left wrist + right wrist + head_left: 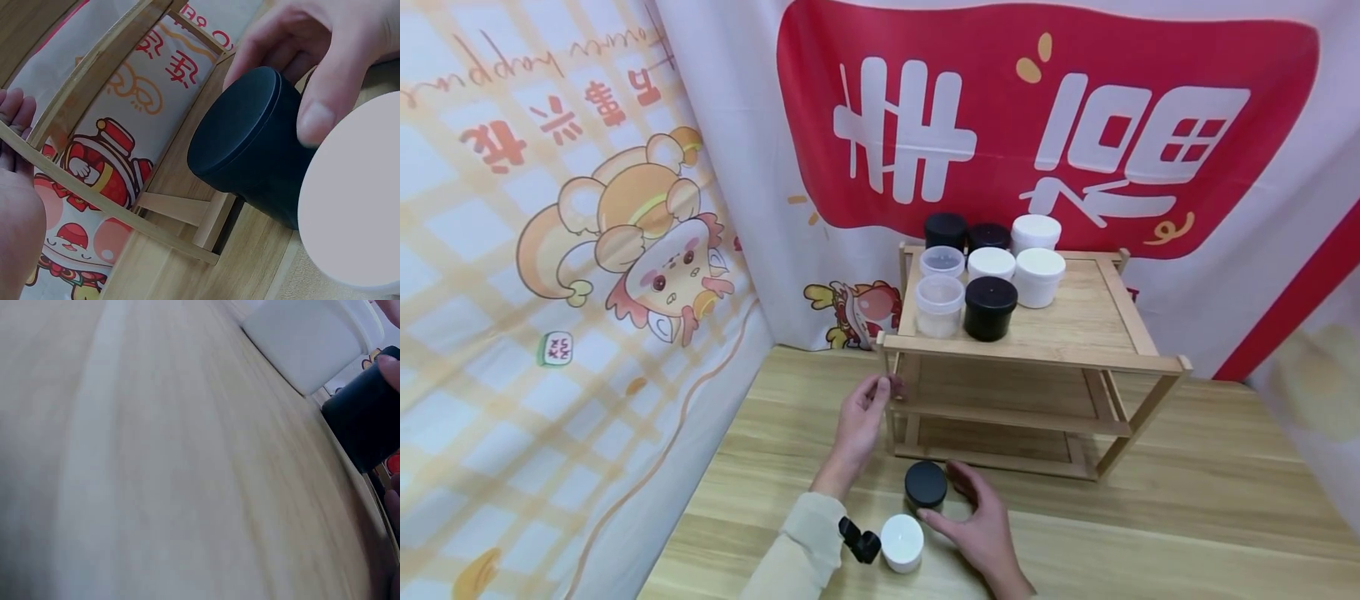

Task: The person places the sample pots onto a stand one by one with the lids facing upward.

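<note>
My right hand point(981, 527) is around a black lidded jar point(926, 485) on the floor in front of the rack, thumb and fingers at its sides. In the left wrist view the thumb lies against the jar point(250, 137); the far fingers are partly hidden. A white lidded jar point(902, 543) stands just nearer, beside the left sleeve. My left hand point(859, 421) holds the front left post of the wooden rack point(1075, 321), fingers behind it. The right wrist view shows the white jar point(306, 340) and the black jar point(365, 412) at upper right.
On the rack's top stand several jars: black point(991, 308), white point(1039, 277) and translucent point(939, 307). Two lower shelves point(1000, 387) lie beneath. A printed cloth point(572, 250) borders the left side, and a red-and-white cloth point(1000, 50) hangs behind the rack.
</note>
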### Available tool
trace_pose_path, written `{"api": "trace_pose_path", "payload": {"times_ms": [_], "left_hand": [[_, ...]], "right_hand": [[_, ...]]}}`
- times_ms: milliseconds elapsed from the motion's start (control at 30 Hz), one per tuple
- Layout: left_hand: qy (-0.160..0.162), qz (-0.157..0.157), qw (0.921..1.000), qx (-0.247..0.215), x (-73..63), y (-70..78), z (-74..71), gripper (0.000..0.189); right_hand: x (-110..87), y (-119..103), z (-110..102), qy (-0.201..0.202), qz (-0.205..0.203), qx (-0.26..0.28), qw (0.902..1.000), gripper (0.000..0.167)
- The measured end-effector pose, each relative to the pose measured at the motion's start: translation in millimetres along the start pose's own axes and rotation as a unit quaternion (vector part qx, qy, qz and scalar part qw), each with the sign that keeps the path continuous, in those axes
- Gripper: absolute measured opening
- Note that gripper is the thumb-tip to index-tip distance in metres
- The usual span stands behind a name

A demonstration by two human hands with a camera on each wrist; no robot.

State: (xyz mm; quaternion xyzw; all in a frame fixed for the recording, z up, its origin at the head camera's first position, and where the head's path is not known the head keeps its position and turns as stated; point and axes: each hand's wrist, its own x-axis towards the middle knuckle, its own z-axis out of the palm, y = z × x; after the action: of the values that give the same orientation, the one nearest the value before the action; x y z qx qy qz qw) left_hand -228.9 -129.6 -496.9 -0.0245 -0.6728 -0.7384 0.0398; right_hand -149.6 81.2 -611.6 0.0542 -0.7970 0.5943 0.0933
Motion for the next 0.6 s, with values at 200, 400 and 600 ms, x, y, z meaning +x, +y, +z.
{"api": "trace_pose_path", "payload": {"times_ms": [200, 400, 600], "left_hand": [[0.007, -0.002, 1.0000, -0.005, 0.4, -1.0, 1.1, 0.060], [0.006, 0.000, 0.9999, -0.009, 2.1, -2.2, 1.0, 0.059], [0.003, -0.001, 0.9999, -0.015, 2.5, -1.8, 1.4, 0.059]], "right_hand": [[1.7, 0.4, 7.3, -0.005, -0.007, -0.014, 0.9999, 0.086], [3.0, -0.8, 10.3, -0.013, -0.011, -0.033, 0.9993, 0.078], [3.3, 0.8, 11.0, -0.016, -0.010, -0.057, 0.9982, 0.072]]}}
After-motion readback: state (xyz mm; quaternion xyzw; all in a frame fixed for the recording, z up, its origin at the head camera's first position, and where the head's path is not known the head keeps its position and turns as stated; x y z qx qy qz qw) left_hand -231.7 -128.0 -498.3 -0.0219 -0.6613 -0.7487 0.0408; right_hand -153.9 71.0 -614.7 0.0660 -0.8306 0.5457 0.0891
